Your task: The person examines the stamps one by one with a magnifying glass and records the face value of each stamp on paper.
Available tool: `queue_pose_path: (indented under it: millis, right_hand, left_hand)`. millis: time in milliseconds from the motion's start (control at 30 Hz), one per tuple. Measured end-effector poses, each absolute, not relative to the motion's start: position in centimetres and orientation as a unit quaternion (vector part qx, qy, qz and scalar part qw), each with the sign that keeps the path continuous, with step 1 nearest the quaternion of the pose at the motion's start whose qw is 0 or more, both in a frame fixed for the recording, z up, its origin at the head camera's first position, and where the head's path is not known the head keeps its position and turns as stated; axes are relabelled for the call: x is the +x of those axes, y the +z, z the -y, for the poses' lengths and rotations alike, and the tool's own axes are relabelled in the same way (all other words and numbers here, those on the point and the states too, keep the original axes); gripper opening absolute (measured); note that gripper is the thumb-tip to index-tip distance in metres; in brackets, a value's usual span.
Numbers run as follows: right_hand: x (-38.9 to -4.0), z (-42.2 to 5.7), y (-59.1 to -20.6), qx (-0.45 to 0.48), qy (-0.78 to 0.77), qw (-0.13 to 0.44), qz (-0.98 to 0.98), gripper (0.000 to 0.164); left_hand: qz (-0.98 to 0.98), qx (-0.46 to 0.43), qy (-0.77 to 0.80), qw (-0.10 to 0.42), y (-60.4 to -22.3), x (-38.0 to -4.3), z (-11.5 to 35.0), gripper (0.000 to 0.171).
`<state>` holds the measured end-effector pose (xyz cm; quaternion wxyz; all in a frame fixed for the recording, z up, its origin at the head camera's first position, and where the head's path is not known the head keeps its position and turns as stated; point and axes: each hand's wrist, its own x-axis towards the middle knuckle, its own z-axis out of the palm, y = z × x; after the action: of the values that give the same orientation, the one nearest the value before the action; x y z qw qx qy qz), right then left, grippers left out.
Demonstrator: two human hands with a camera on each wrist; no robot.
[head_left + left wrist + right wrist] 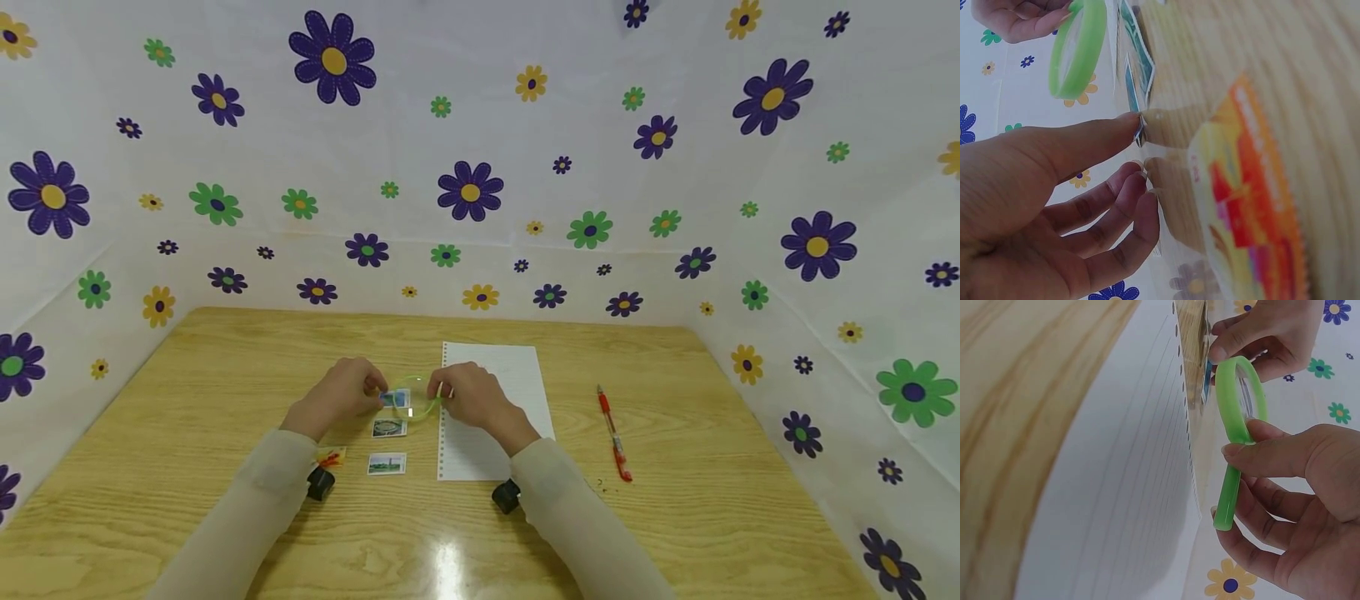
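A magnifying glass (1227,487) with a light green rim and darker green handle is held by my right hand (471,393), thumb and fingers round the handle near the rim. Its lens ring (415,419) hovers over the right part of a small blue stamp (390,398). With thumb and fingertip my left hand (343,392) pinches that stamp's left edge; in the left wrist view the stamp (1132,87) appears nearly edge-on and slightly raised. Toward the front lie a stamp with an oval picture (389,428) and a stamp with a green landscape (387,464).
A lined, punched sheet (480,454) lies under my right hand. Farther right is a red pen (611,425), with small dark specks (602,485) near it. An orange and yellow packet (1241,200) lies by my left wrist. Flower-patterned sheeting (465,125) surrounds the wooden table (247,358).
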<state>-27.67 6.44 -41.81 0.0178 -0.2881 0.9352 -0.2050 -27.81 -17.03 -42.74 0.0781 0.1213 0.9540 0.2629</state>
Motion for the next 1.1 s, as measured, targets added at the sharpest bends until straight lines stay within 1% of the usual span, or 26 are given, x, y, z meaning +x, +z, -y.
queue_pose_path:
  millis: [367,1100]
  right_hand:
    - [-27.66,-6.32,-41.78,-0.284,-0.201,0.027,-0.937,0.014]
    - [-27.66,-6.41,-42.22,-0.296,-0.204,0.014,-0.933,0.016]
  left_hand:
    - [-0.956,0.127,0.255,0.073,-42.88,-27.89,17.1,0.019]
    - [-0.956,0.135,0.249,0.075,-43.11,-28.21,17.21,0.019]
